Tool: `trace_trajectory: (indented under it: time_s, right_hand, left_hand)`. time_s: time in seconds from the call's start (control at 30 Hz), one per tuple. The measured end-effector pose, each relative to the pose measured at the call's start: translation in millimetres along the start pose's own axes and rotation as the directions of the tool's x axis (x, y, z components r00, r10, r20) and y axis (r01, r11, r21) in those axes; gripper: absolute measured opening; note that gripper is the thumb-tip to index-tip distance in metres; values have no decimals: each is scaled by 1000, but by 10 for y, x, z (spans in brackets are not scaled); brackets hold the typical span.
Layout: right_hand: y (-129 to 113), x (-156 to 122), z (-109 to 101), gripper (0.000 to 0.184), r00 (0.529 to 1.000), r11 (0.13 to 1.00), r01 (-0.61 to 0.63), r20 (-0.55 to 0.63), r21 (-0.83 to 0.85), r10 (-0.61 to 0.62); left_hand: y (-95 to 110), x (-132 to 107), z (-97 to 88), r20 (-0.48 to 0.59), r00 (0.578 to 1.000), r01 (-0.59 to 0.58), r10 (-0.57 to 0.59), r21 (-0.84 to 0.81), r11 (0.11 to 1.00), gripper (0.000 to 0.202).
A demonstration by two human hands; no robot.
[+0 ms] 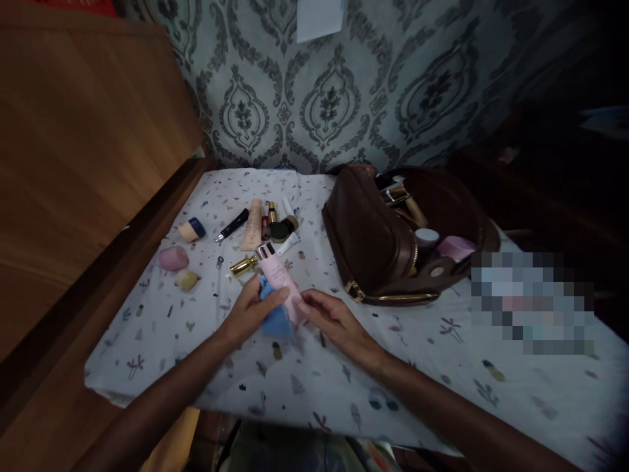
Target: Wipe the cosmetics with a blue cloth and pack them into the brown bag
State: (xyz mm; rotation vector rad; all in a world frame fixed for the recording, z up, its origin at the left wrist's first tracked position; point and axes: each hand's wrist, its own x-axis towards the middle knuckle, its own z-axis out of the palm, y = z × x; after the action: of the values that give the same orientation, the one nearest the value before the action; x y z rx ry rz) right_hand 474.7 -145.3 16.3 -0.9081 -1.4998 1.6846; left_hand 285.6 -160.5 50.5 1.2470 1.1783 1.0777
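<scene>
Between my two hands is a pink cosmetic tube (281, 280) with a silver cap, tilted with the cap pointing away from me. My left hand (253, 307) is closed round it together with a blue cloth (276, 322), the thumb lying across the tube. The fingers of my right hand (334, 318) pinch the tube's lower end from the right. Just beyond the tube lie a gold lipstick tube (242, 265), a beige squeeze tube (253, 225), a black slim tube (232, 225) and a small white tube (288, 244).
A brown leather bag (376, 229) lies unzipped on the right, cosmetics inside. At the left are a beige bottle with a dark cap (191, 229), a pink sponge-like piece (173, 257) and a yellowish one (187, 280). Wooden panelling (93, 124) borders the patterned cloth (196, 367); a blurred-out item sits far right.
</scene>
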Motion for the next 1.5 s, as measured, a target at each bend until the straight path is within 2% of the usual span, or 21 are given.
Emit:
trace_trajectory:
  time_s: [0.07, 0.1, 0.17, 0.23, 0.3, 0.37, 0.47, 0.53, 0.6, 0.7, 0.77, 0.83, 0.93, 1.0, 1.07, 1.13, 1.23, 1.27, 1.37, 1.43, 1.5]
  right_hand:
    - [-26, 7, -61, 39, 995, 994, 77, -62, -77, -82]
    - [-40, 13, -84, 40, 988, 990, 118, -95, -73, -124]
    - [-60, 29, -112, 44, 974, 983, 185, -134, -7, -184]
    - [-64, 45, -126, 48, 967, 971, 225, -136, 77, -213]
    - [-44, 58, -142, 43, 973, 968, 221, -95, 116, -211]
    - [-7, 63, -166, 35, 981, 972, 192, -53, 139, -186]
    - [54, 61, -206, 36, 989, 974, 149, -52, 173, -142]
    - [83, 57, -222, 40, 990, 973, 135, -53, 187, -127]
    - [100, 53, -233, 40, 990, 974, 136, -48, 184, -130]
    - [113, 52, -251, 39, 992, 977, 121, -65, 176, -111]
    - [115, 57, -264, 39, 996, 978, 71, -74, 195, -57]
    - [112, 68, -273, 40, 996, 978, 31, -89, 209, -12]
    - [101, 90, -273, 38, 993, 986, 31, -117, 166, -11]
    - [92, 102, -269, 35, 990, 991, 61, -132, 117, -45]
    - [82, 105, -267, 33, 987, 994, 93, -139, 58, -84]
    - [71, 96, -266, 31, 983, 993, 120, -140, -9, -120]
    - [58, 61, -259, 29, 971, 979, 180, -146, -95, -192]
    - [58, 47, -255, 30, 964, 972, 210, -145, -108, -224]
    - [68, 12, -248, 32, 942, 948, 295, -129, -115, -309]
    - [79, 1, -256, 31, 939, 942, 311, -114, -130, -326]
    - [82, 3, -272, 30, 942, 940, 298, -106, -164, -317]
  left_hand:
    - [177, -16, -102, 62, 984, -178, 168, 378, 908, 39]
    - [254, -29, -137, 121, 962, -270, 245, 568, 778, 35]
    - [340, -59, -166, 254, 914, -373, 316, 833, 409, 31]
    - [307, -86, -161, 349, 896, -386, 275, 918, 94, 34]
    - [197, -108, -159, 391, 897, -392, 205, 919, -37, 37]
    - [98, -128, -169, 382, 899, -393, 213, 920, 10, 39]
    - [75, -146, -121, 268, 899, -357, 348, 907, 224, 50]
    - [91, -139, 11, 233, 878, -384, 419, 865, 324, 60]
    - [51, -111, 190, 303, 833, -471, 463, 828, 304, 70]
    - [-143, -48, 345, 433, 750, -546, 499, 832, 98, 69]
    - [-298, -30, 270, 449, 764, -508, 463, 861, 4, 64]
    - [-417, -54, 64, 429, 816, -454, 387, 890, -30, 57]
    - [-484, -141, -331, 371, 872, -393, 319, 919, 5, 55]
    - [-439, -193, -534, 356, 886, -395, 295, 915, 82, 53]
    - [-322, -218, -620, 342, 898, -399, 275, 898, 184, 47]
    - [-162, -211, -560, 281, 916, -364, 286, 883, 297, 43]
    - [33, -151, -239, 143, 926, -291, 350, 862, 416, 47]
    - [61, -121, -109, 156, 920, -308, 358, 853, 420, 51]
    - [32, -23, 168, 365, 861, -482, 354, 810, 334, 56]
    - [-25, 27, 161, 441, 834, -533, 331, 799, 279, 51]
    - [-59, 43, -6, 429, 859, -502, 280, 814, 291, 43]
